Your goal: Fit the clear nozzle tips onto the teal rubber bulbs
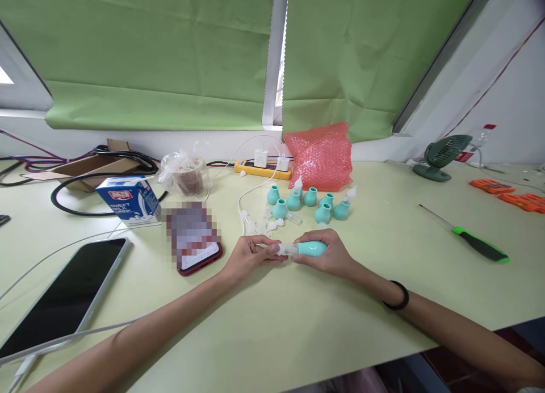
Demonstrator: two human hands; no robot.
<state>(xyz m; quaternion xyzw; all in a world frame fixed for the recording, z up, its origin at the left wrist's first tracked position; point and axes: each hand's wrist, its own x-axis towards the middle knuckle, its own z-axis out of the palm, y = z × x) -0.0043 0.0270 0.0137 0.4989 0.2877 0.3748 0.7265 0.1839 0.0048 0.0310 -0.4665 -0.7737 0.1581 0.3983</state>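
Observation:
Between my hands, just above the table, is a nasal aspirator with a teal squeeze bulb [313, 249] and a clear tube [289, 249]. My right hand [330, 254] is closed around the bulb. My left hand [251, 256] pinches the whitish tip at the tube's other end. Beyond them stand several loose teal bulbs [322, 213], most with open necks facing up. At least one carries a whitish nozzle [298, 184]. Small clear and white plastic parts [272, 225] lie scattered to the left of the bulbs.
A red-cased phone [200, 256], a larger phone [63, 296] and a blue milk carton [130, 203] are on the left. Behind are a yellow power strip [261, 170] and a pink bubble-wrap bag [321, 160]. A screwdriver [477, 242] and green fan [445, 157] stand right.

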